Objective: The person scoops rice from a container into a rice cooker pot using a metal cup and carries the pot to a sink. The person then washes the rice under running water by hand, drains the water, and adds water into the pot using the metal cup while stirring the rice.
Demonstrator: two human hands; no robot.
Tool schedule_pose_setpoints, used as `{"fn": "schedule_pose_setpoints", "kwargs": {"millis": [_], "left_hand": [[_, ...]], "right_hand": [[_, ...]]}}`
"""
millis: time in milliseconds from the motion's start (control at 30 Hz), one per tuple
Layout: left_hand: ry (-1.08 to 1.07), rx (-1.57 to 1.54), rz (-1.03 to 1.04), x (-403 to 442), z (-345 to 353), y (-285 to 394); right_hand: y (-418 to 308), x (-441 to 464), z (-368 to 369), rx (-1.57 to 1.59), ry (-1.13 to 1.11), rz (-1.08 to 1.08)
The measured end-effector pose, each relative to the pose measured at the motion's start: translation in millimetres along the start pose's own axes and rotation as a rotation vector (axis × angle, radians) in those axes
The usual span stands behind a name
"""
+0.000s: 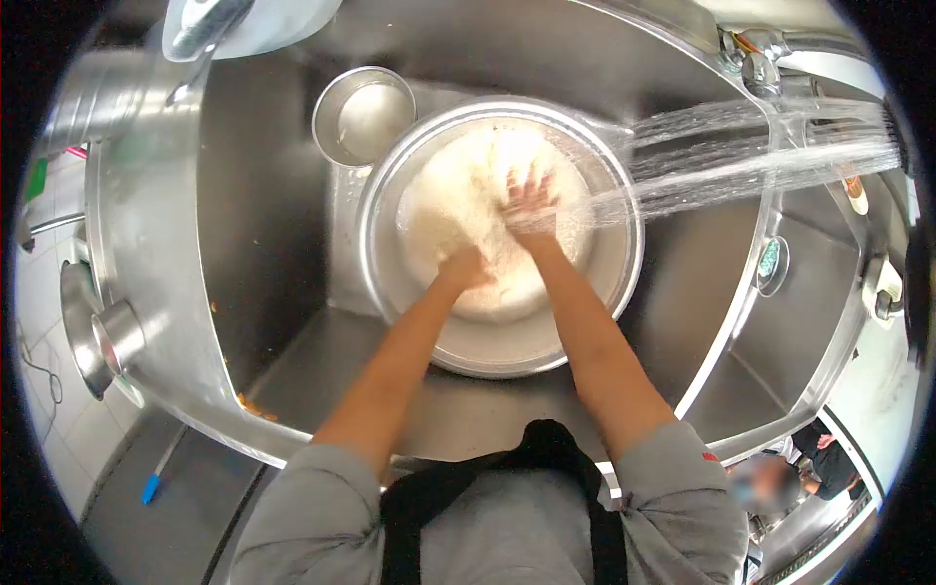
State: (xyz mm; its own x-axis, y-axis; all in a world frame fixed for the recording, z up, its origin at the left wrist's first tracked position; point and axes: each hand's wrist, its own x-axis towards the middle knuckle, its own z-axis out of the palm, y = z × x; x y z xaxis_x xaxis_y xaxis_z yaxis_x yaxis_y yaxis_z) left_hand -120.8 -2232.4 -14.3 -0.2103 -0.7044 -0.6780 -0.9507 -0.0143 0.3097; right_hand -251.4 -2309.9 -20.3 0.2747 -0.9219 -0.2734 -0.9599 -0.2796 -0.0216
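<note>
A large round metal bowl (pixel 502 363) stands in a steel sink, holding pale, cloudy contents (pixel 502 283) that look like grains in water. My left hand (pixel 466 267) is at the left part of these contents, blurred, with its fingers hidden or smeared. On the right, my right hand (pixel 531 200) lies in the bowl with its fingers spread, under falling water. Streams of water (pixel 712 175) spray in from the right side over the bowl and my right hand.
A small metal pot (pixel 366 117) sits behind the bowl to the left. Beyond the sink's right divider lies a second basin (pixel 799 292) with a small dish (pixel 772 266) on the divider. Metal containers (pixel 119 334) stand at the left edge. Another person (pixel 829 463) is at the lower right.
</note>
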Motion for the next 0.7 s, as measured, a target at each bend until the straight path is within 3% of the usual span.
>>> {"fn": "schedule_pose_setpoints", "kwargs": {"millis": [33, 67, 100, 133, 167, 200, 233, 300, 333, 367, 467, 500, 533, 567, 633, 667, 700], "left_hand": [[-0.118, -0.126, -0.058, 16, -7, -8], [0.009, -0.276, -0.253, 11, -65, 8], [0.322, -0.25, -0.196, 22, -81, 11], [0.784, -0.107, 0.004, 34, -96, 12], [0.834, -0.049, 0.114, 52, -108, 9], [0.746, -0.105, 0.149, 73, -105, 5], [0.66, -0.156, 0.183, 87, -98, 1], [0.727, -0.08, 0.179, 87, -59, -4], [0.77, 0.003, 0.177, 79, -40, -3], [0.623, -0.049, 0.197, 65, -27, 2], [0.195, -0.008, 0.263, 12, -3, 18], [0.254, -0.052, 0.357, 10, 34, 7], [0.396, -0.198, 0.472, -7, 40, 4], [0.392, -0.191, 0.47, -11, 30, -2], [-0.073, -0.518, 0.417, -10, 0, -11], [0.081, -0.336, 0.387, 6, -13, -15], [0.179, -0.39, 0.232, 12, -53, -8]], "right_hand": [[-4, -22, 5, 0.082, -0.053, -0.04], [-10, -41, 12, 0.189, -0.105, -0.069], [-13, -59, 2, 0.13, -0.474, -0.105], [-17, -85, 15, 0.191, -0.329, -0.151], [-16, -100, 15, 0.193, -0.34, -0.251], [-10, -105, 3, 0.367, -0.505, -0.294], [-2, -97, 2, 0.349, -0.499, -0.3], [11, -74, 4, 0.741, -0.174, -0.011], [19, -52, -16, 0.722, -0.027, 0.078], [38, -27, 2, 0.227, 0.423, -0.256], [42, 43, -35, 0.719, 0.43, -0.203], [35, 58, -35, 0.754, 0.43, -0.253], [34, 70, -10, 0.333, 0.555, -0.381], [32, 74, 19, -0.101, 0.654, -0.496], [13, 48, 39, 0.16, 0.196, -0.402], [-1, 23, 66, -0.272, 0.141, -0.214], [-9, -10, 27, 0.137, 0.029, -0.248]]}}
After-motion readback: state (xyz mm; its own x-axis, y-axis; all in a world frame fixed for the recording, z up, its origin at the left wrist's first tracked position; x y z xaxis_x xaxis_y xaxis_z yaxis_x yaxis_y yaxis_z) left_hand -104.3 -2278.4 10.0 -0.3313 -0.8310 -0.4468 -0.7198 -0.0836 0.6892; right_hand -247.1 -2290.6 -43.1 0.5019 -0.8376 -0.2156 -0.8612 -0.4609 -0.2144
